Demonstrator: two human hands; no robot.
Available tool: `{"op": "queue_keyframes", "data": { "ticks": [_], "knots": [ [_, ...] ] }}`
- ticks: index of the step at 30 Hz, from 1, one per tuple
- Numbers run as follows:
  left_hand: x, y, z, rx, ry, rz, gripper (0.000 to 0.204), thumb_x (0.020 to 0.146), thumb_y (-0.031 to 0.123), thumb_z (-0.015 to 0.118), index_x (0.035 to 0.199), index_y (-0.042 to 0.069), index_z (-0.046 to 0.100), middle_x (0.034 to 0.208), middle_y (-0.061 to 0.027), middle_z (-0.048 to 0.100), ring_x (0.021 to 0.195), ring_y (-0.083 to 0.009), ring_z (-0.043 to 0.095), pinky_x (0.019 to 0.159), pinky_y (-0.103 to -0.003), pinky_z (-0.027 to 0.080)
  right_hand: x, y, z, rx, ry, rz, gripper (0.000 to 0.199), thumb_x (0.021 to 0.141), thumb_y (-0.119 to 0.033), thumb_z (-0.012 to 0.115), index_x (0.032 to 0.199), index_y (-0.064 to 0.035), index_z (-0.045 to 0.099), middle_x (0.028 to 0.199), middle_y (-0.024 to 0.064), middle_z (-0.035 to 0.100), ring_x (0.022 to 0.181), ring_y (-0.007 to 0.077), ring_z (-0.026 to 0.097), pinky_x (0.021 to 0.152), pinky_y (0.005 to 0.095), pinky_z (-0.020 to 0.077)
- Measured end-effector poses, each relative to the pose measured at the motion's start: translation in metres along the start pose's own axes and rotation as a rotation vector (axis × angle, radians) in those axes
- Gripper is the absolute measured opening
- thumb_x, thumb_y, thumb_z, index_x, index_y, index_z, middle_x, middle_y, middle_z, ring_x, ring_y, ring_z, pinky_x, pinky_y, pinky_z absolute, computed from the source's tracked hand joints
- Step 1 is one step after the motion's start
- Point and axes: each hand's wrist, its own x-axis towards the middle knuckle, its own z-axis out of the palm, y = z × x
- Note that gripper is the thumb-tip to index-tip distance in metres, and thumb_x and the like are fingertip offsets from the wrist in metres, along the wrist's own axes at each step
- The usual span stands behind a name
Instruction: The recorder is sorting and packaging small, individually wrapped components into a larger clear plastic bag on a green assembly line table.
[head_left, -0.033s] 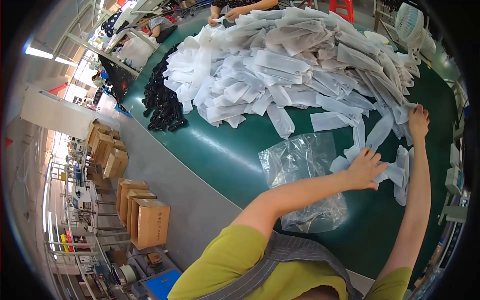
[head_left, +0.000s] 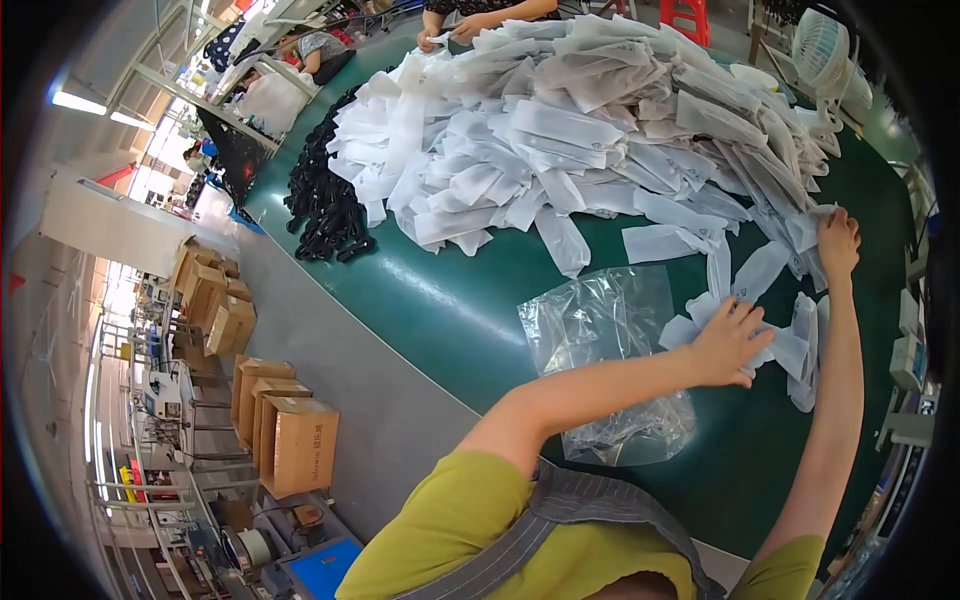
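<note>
A large heap of flat white translucent packets (head_left: pixel 560 130) covers the far part of the green table (head_left: pixel 430 330). My left hand (head_left: pixel 732 342) lies palm down, fingers spread, on a small loose cluster of packets (head_left: pixel 762 270) to the right. At the heap's right end, my right hand (head_left: pixel 838 245) has its fingers curled at the edge of a white packet (head_left: pixel 806 228). The fingertips partly hide that contact. Left of my left hand, a clear plastic bag (head_left: pixel 590 320) lies flat and crinkled, and my left forearm crosses over it.
Black items (head_left: pixel 325 200) are piled along the table's left edge. Across the table, another person's hands (head_left: pixel 466 30) hold something white. A fan (head_left: pixel 822 50) stands at the far right, a red stool (head_left: pixel 685 18) behind. Cardboard boxes (head_left: pixel 298 450) sit on the floor at left.
My left hand has shifted very slightly on the packets, and the packet just beyond it lies a little lower. My right hand stays in nearly the same place.
</note>
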Motion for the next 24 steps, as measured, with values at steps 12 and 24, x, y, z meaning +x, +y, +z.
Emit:
{"op": "queue_keyframes", "data": {
  "ticks": [12,24],
  "knots": [
    [-0.171,0.027,-0.065,0.047,-0.126,-0.389,0.075,0.081,0.038,0.07,0.145,0.01,0.042,0.153,-0.0193,0.033,0.141,-0.0372,0.032,0.113,-0.055,0.024,-0.034,-0.035,0.053,-0.069,0.195,-0.318,0.045,0.092,-0.038,0.058,0.131,-0.0151,0.054,0.136,0.0121,0.053,0.126,0.0356,0.049,0.103,0.0551,0.038],
    [-0.128,-0.057,-0.151,-0.121,-0.312,-0.36,0.061,0.077,0.025,0.076,0.131,0.005,0.055,0.137,-0.0137,0.053,0.127,-0.0331,0.049,0.11,-0.053,0.032,-0.085,-0.032,0.029,-0.008,0.315,-0.326,0.036,0.08,-0.025,0.064,0.116,-0.0182,0.064,0.12,0.0059,0.058,0.116,0.0273,0.054,0.085,0.051,0.0432]
  ]
}}
